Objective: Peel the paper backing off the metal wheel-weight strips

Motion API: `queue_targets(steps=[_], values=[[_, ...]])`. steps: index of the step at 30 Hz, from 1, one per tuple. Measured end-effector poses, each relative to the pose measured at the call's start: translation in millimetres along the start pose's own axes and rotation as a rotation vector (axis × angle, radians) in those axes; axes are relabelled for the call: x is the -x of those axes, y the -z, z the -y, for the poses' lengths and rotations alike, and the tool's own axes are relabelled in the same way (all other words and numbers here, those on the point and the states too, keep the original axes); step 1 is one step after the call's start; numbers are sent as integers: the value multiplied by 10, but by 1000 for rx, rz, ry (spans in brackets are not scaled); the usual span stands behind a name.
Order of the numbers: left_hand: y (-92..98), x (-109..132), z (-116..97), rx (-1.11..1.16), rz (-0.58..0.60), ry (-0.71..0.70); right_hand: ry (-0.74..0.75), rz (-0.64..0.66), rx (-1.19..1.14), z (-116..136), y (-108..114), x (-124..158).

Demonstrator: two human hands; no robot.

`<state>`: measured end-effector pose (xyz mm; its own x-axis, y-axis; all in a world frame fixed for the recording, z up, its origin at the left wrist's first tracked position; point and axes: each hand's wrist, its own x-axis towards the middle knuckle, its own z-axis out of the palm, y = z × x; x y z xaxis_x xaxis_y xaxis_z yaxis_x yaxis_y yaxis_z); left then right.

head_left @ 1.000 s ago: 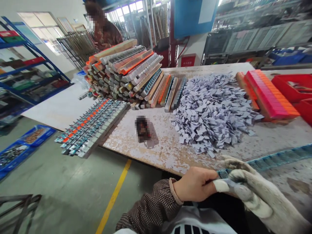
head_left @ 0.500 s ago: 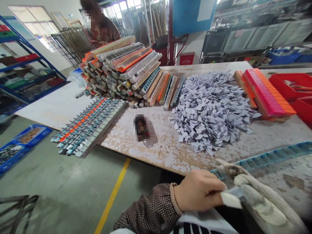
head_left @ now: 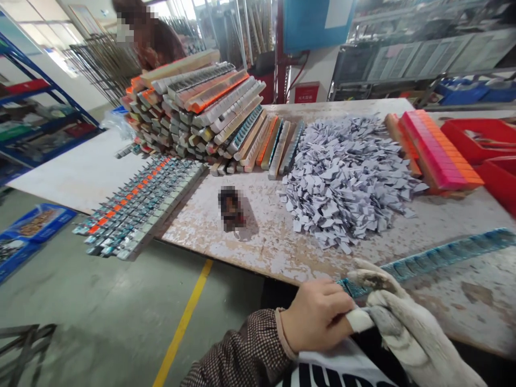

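Observation:
My left hand [head_left: 318,317], bare below a checked sleeve, is closed in a pinch near the table's front edge. A white wrap [head_left: 360,320] shows at its thumb; whatever lies between the fingers is too small to make out. My right hand [head_left: 399,317] wears a soiled white glove and touches the left at the fingertips. Its fingers are curled around the near end of a long strip with glossy blue segments [head_left: 447,252], which slants away to the right across the table. The glove covers part of the strip.
A heap of small white chips [head_left: 346,183] lies beyond my hands. Stacked segmented bars [head_left: 193,118] stand behind left, and a row of bars [head_left: 137,209] overhangs the table edge. Pink and orange bars [head_left: 439,150] and red bins [head_left: 479,137] are at right. A person [head_left: 153,43] stands behind.
Both hands have shifted slightly left in view, still together. The gloved hand has come further into view over the blue strip. The view has also shifted a little.

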<state>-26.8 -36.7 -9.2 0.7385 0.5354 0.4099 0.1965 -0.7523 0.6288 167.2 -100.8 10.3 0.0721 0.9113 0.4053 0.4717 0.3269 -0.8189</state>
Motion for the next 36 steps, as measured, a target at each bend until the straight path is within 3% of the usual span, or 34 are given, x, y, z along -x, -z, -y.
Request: queue_targets(steps=[3, 6, 9, 15, 20, 28, 32, 36], values=[[55, 111, 98, -129, -76, 148, -36, -20, 69, -120, 90, -47], [118, 201, 148, -212, 12, 257, -5, -59, 197, -225, 142, -62], [85, 217, 136, -226, 135, 266, 55, -66, 305, -261, 91, -29], [-143, 82, 109, -187, 130, 287, 303, 29, 598, -204, -48, -10], [-260, 48, 137, -195, 110, 252, 298, 101, 702, -234, -50, -26], [-283, 31, 136, -186, 107, 228, 310, 161, 715, -259, -119, -141], [-175, 34, 172, -135, 149, 204, 336, 165, 680, -325, -89, -101], [187, -65, 329, -88, 190, 221, 309, 146, 593, -339, 40, -40]])
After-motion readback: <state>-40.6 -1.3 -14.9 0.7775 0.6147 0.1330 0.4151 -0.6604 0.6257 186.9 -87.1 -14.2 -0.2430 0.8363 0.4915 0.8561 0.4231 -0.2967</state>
